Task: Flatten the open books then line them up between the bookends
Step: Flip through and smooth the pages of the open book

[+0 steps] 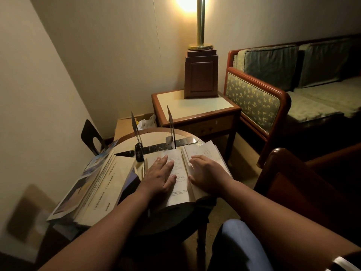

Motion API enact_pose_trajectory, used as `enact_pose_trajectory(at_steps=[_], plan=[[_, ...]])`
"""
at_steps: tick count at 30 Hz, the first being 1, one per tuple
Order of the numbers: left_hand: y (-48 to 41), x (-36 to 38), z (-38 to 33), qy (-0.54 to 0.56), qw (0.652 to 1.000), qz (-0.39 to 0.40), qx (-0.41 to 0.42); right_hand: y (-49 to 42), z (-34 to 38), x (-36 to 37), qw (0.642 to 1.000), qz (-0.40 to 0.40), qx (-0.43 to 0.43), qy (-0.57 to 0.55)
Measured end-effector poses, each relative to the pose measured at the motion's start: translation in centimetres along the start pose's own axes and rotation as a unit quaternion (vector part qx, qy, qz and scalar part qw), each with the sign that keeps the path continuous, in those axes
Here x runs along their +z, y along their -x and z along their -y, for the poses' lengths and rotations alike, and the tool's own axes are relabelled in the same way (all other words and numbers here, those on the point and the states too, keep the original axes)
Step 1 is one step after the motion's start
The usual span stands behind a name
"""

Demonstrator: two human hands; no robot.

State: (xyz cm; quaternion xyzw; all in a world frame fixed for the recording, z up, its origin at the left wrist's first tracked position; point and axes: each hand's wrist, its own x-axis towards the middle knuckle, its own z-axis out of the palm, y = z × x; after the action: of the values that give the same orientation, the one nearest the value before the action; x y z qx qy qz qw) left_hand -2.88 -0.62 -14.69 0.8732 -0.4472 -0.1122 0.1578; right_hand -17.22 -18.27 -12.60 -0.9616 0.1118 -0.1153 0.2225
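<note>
An open book (180,167) with printed pages lies on the small round table (125,142) in front of me. My left hand (160,176) presses flat on its left page with straight fingers. On the right page rests my right hand (205,174), fingers slightly bent near the spine. Two thin dark bookends (136,132) (171,126) stand upright just behind the book, a gap between them. A pile of open books (101,184) lies at the left, overhanging the table edge.
A third dark bookend (90,135) stands at the far left by the wall. Behind the round table are a cardboard box (125,124) and a side table (195,106) bearing a lit lamp (201,71). A sofa (283,90) is at right, a dark armchair (293,182) near right.
</note>
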Motion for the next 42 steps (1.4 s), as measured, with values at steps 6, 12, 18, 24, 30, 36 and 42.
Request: enact_pose_trajectory(at_steps=[6, 12, 18, 24, 30, 36, 42], plan=[[-0.3, -1.5, 0.0, -0.015, 0.997, -0.057, 0.053, 0.0, -0.3, -2.4, 0.991, -0.112, -0.031, -0.072], [-1.1, -2.7, -3.7, -0.131, 0.989, -0.029, 0.058, 0.7, -1.9, -3.2, 0.976, -0.152, 0.073, -0.142], [-1.7, -2.8, -6.9, -0.265, 0.960, 0.023, 0.093, 2.0, -4.0, -2.0, 0.970, -0.142, 0.157, -0.122], [-2.5, -2.4, -7.1, -0.126, 0.982, 0.122, 0.072, 2.5, -4.8, -0.5, 0.975, -0.125, 0.158, -0.095], [-2.4, -0.7, -5.1, -0.062, 0.990, 0.104, 0.076, 3.5, -5.2, 1.4, 0.976, -0.140, 0.153, -0.064], [-2.8, -0.6, -5.2, -0.072, 0.989, 0.113, 0.060, 4.3, -5.3, 0.3, 0.989, -0.084, 0.117, 0.014], [-3.0, -0.3, -6.9, -0.121, 0.984, 0.128, 0.038, 3.7, -3.8, -0.9, 0.969, -0.006, 0.112, 0.221]])
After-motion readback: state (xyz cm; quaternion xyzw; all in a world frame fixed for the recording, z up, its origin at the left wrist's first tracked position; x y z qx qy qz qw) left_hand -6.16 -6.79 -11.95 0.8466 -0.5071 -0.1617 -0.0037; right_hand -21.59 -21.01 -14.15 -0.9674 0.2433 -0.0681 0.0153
